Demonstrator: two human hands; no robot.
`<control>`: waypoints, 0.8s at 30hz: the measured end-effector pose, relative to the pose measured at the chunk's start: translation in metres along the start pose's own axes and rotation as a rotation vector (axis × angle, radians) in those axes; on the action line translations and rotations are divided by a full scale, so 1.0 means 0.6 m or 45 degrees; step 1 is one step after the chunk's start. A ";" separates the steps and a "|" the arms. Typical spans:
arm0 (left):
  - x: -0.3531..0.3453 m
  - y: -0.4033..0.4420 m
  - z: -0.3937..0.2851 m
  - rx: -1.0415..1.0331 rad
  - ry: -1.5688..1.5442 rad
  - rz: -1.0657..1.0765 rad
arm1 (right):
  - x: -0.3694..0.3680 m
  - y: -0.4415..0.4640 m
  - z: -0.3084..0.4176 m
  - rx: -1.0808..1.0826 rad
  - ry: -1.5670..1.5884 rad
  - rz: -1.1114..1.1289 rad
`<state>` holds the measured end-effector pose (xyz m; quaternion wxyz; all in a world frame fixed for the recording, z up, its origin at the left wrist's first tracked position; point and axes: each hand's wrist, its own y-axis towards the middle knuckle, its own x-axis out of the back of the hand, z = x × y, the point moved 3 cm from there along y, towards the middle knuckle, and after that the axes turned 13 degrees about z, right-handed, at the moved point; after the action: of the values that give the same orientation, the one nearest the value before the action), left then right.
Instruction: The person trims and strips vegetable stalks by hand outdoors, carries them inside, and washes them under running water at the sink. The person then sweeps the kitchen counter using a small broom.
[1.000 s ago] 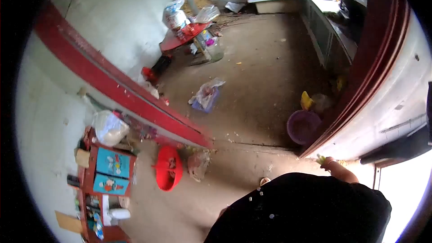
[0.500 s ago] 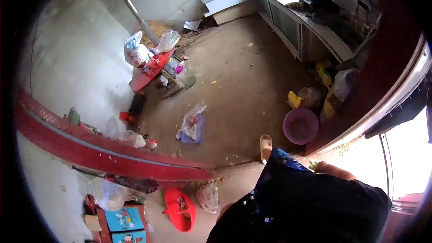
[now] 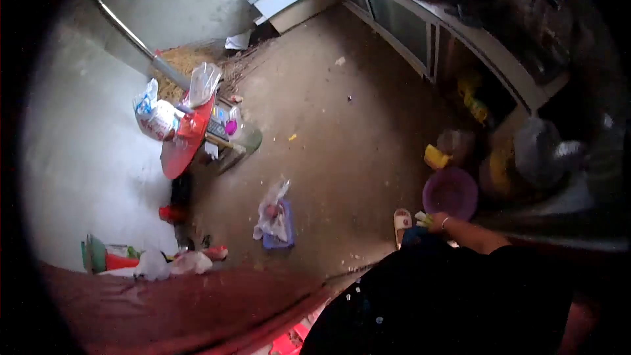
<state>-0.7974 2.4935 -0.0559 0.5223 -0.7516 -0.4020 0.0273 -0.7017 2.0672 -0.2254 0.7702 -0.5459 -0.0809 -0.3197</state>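
My right hand (image 3: pixel 439 222) is closed around some short pale green-and-white vegetable pieces (image 3: pixel 424 219), too small to name exactly. A bracelet circles the wrist. The hand is in front of my body, just below a purple basin (image 3: pixel 450 194) on the floor and beside my sandalled foot (image 3: pixel 402 223). My left hand is out of view, hidden behind or below my dark clothing.
Ahead on the floor lies a blue-purple basket (image 3: pixel 281 240) with a plastic bag on it. A red low table (image 3: pixel 177 154) bearing bags stands at the left. Counter cabinets (image 3: pixel 397 23) run along the right. A raised red threshold (image 3: pixel 230 302) crosses below.
I have moved forward over the doorway into the room, and the view has shifted with me. My right hand with the vegetable pieces has come forward, nearer the purple basin.
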 end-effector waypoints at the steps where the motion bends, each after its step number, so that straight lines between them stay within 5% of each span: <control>1: 0.029 0.013 -0.014 -0.011 -0.009 -0.006 | 0.048 0.012 0.018 -0.026 -0.172 0.320; 7: 0.178 0.026 -0.151 -0.140 -0.301 -0.194 | 0.240 0.035 0.030 -0.212 -0.077 -0.048; 11: 0.224 0.119 -0.138 -0.082 -0.068 -0.044 | 0.289 0.088 0.021 -0.230 -0.051 0.086; 14: 0.283 0.207 -0.147 -0.088 0.077 0.049 | 0.274 0.125 0.004 0.268 -0.405 -0.215; 16: 0.337 0.261 -0.161 -0.108 0.159 0.111 | 0.234 0.155 -0.030 0.641 -0.780 -0.882; 19: 0.430 0.343 -0.197 -0.144 0.306 0.183 | 0.348 -0.053 0.125 -0.404 0.572 -0.078; 24: 0.597 0.467 -0.312 -0.221 0.546 0.220 | 0.273 0.007 0.074 -0.607 0.689 -0.071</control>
<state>-0.3079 2.5403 -0.0618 0.5249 -0.8139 -0.2169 -0.1229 -0.5610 2.0411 -0.1336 0.6058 -0.6033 0.1878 -0.4835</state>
